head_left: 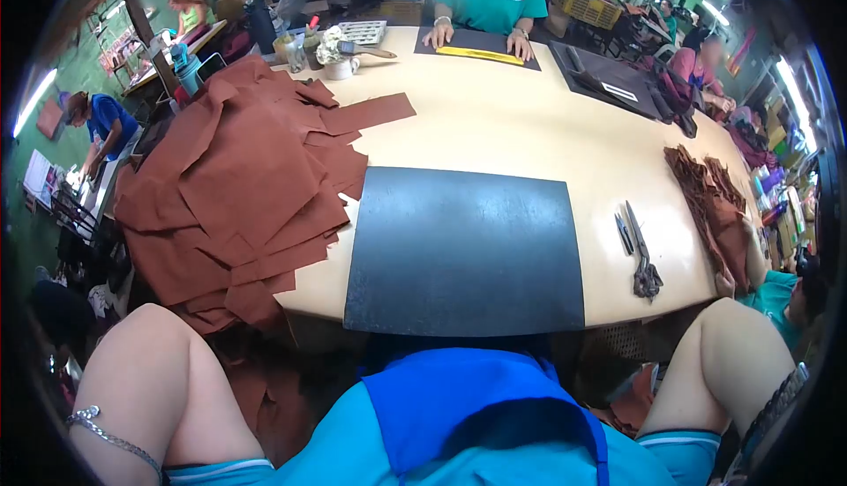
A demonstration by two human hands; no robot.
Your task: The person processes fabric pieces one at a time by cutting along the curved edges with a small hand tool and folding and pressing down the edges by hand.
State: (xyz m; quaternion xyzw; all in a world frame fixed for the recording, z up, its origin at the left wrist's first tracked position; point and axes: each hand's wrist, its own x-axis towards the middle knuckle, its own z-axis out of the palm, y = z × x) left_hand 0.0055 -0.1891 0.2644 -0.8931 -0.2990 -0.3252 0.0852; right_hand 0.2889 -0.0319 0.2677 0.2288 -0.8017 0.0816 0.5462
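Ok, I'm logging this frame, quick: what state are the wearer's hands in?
Left hand: can't tell, out of view; only the left arm shows.
Right hand: can't tell, out of view; only the right arm shows.

Across the table, a person in a green shirt is resting both hands by a yellow ruler on a dark sheet. A white mug is standing toward the left, and a brush (its wooden handle pointing right) is leaning over it. Dark folded material is lying at the far right; behind, a yellow crate is showing.
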